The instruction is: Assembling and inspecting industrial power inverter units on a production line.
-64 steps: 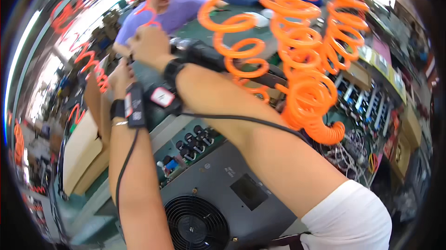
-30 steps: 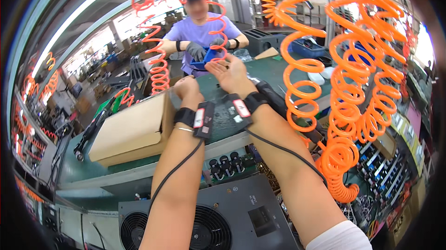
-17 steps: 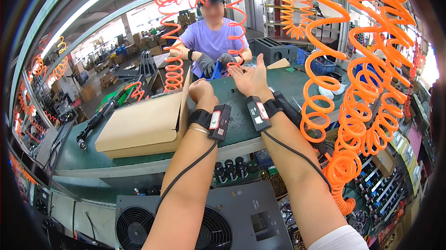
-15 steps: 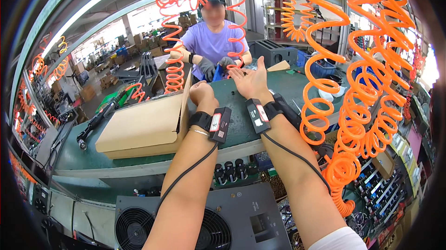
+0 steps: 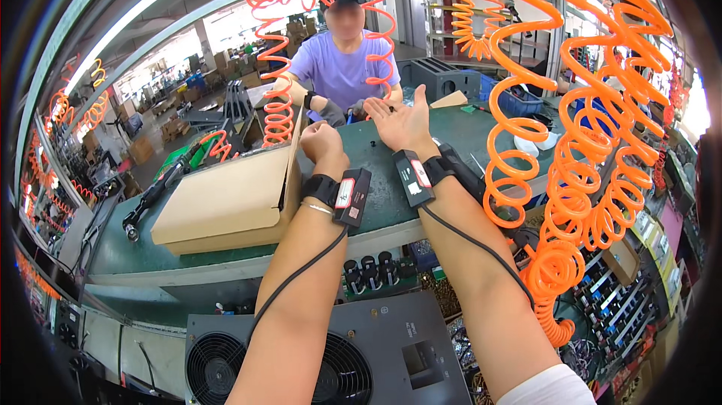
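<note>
My left hand is curled into a fist beside the open end of the cardboard box; anything inside its fingers is hidden. My right hand is palm up above the green-topped bench, its fingers stretched out. Small dark specks show near its fingers, too small to name. Each wrist wears a strap with a cabled black module, one being the left module and the other the right module. A small black piece lies on the bench between my hands.
Across the bench sits a co-worker in a purple shirt and grey gloves. Orange coiled air hoses hang at the right. A power screwdriver lies left of the box. Below my arms is a grey metal panel with fans.
My left hand has shifted left and slightly up, toward the box and away from my right hand. The right hand has moved a little left, still palm up.
</note>
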A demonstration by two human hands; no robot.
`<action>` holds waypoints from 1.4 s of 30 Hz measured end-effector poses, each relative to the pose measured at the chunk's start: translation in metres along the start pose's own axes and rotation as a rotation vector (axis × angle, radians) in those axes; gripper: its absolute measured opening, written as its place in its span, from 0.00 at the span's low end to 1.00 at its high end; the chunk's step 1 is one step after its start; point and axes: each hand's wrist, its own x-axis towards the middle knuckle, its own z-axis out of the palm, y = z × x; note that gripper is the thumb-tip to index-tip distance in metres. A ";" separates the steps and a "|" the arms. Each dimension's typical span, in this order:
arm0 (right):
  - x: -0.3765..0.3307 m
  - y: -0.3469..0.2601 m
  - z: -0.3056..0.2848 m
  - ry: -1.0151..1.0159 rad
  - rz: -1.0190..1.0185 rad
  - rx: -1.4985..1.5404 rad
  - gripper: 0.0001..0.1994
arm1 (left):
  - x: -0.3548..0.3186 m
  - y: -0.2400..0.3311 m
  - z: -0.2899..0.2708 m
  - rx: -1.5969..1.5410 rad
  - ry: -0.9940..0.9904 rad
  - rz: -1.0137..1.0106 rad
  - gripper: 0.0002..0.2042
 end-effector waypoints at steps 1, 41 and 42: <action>0.000 0.000 0.000 0.008 0.002 0.002 0.51 | 0.001 0.000 -0.001 -0.010 -0.008 0.000 0.08; 0.005 0.013 0.002 -0.068 0.285 -0.157 0.48 | -0.015 0.017 -0.006 -0.203 -0.389 -0.312 0.06; 0.004 0.015 0.003 -0.069 0.269 -0.136 0.47 | -0.014 0.017 -0.007 -0.216 -0.404 -0.292 0.06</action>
